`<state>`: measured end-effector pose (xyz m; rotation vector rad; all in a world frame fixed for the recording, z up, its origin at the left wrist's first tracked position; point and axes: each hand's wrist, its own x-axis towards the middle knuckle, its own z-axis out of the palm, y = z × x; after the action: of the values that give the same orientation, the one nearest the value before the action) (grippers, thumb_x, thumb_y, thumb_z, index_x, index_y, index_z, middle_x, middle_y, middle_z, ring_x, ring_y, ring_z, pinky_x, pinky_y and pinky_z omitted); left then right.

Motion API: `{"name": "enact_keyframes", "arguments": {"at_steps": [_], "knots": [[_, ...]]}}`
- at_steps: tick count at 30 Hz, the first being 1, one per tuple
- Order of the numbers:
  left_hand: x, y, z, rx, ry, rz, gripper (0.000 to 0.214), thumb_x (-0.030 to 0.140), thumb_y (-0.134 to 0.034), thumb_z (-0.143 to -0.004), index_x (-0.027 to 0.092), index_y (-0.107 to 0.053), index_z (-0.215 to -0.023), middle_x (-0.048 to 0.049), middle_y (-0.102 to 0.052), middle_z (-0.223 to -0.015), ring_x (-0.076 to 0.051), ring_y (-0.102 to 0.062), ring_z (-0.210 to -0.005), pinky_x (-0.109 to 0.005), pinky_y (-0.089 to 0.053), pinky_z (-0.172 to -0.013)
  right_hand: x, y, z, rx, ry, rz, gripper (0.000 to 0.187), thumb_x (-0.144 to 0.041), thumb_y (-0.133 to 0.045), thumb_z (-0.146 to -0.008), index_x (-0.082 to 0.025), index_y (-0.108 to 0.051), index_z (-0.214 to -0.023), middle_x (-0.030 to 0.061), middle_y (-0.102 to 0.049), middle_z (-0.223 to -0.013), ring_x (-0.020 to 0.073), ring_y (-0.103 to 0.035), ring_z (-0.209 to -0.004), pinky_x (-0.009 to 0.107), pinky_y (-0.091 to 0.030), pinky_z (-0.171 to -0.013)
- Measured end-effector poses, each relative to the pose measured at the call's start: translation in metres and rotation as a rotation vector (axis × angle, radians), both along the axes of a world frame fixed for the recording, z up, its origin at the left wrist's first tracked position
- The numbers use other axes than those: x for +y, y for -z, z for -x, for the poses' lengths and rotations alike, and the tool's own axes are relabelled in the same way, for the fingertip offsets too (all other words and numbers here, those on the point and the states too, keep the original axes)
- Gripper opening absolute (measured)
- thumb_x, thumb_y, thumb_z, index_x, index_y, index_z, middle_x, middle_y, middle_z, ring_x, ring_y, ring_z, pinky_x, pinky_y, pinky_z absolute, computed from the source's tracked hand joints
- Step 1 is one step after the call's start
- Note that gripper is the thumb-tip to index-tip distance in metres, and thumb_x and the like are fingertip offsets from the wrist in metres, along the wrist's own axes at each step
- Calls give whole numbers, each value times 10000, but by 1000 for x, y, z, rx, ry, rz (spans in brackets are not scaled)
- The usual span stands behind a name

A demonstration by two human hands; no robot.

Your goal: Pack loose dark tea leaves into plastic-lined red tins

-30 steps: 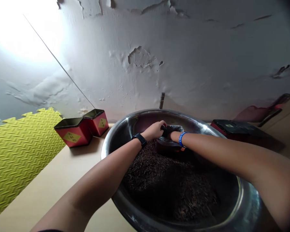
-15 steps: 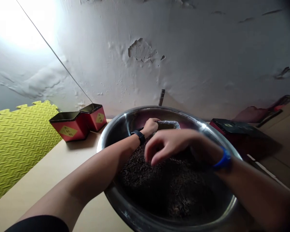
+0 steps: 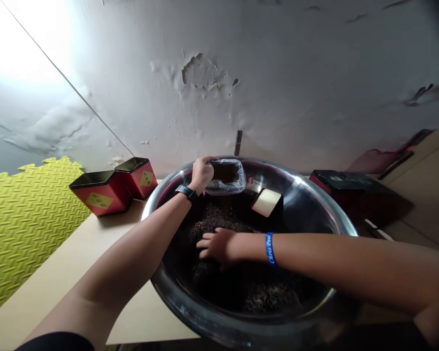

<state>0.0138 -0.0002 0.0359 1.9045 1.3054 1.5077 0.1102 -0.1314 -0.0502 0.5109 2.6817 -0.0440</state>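
Observation:
A wide stainless steel basin (image 3: 190, 195) stands on the table, holding a heap of dark, loose dried leaves, probably tea (image 3: 223, 224). My left hand (image 3: 202, 174) is shut on a clear plastic bag (image 3: 227, 178) with a dark inside, at the basin's far rim. My right hand (image 3: 217, 246) lies on the leaves with its fingers apart, holding nothing. Close to the far wall of the basin, a small square packet with a cream top (image 3: 266, 202) sits on the leaves, out of reach of either hand's fingers.
Two red square tins with yellow labels (image 3: 102, 197) (image 3: 137, 178) stand on the pale table (image 3: 69, 273) left of the basin. A dark box with red sides (image 3: 347, 187) lies to the right. A yellow-green foam mat (image 3: 25, 234) and a peeling white wall (image 3: 278, 83) surround the table.
My left hand has lifted the plastic bag toward the far rim. My right hand has dropped onto the leaves, and the square packet now shows in the basin.

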Motion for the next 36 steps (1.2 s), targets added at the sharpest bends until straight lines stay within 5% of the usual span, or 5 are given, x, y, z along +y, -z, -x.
{"name": "enact_keyframes", "arguments": {"at_steps": [7,13,20,26,36], "knots": [[-1,-1,3,-111,45,19,465,100,-370,-562,125,-697,-893,-64,-678,-800,-181,-602,-772,-252,-460,-707,34,-49,-58,99,390,270,625,-505,-630,-679,-240,-538,-1238,79,-359,-1410,283,-365,-1252,370,-309,-1010],[-4,4,-1,-99,33,59,460,84,-383,-548,126,-701,-877,-56,-671,-760,-174,-597,-747,-236,-459,-696,34,-18,-59,63,570,205,1172,-604,-744,-412,-256,-250,-1416,158,-128,-1476,433,-165,-1304,537,-294,-984],[-4,17,-10,-87,81,90,459,73,-376,-544,133,-700,-862,-63,-678,-844,-166,-593,-788,-245,-461,-749,21,-15,-30,96,427,145,670,-358,-706,-545,-243,-553,-1187,96,-584,-1066,273,-592,-874,354,-482,-702],[-9,18,-18,-116,146,163,423,77,-383,-567,137,-692,-850,-50,-670,-788,-147,-584,-719,-246,-470,-710,18,-60,-39,341,469,409,558,-256,-651,-608,-213,-570,-1158,20,-644,-948,164,-588,-776,234,-446,-658],[-30,-2,-30,-238,229,272,475,22,-388,-609,140,-667,-975,-63,-679,-856,-140,-592,-729,-233,-476,-672,5,-115,-55,679,515,496,318,-194,-610,-657,-195,-609,-975,25,-586,-1018,178,-537,-917,276,-435,-789]]}}
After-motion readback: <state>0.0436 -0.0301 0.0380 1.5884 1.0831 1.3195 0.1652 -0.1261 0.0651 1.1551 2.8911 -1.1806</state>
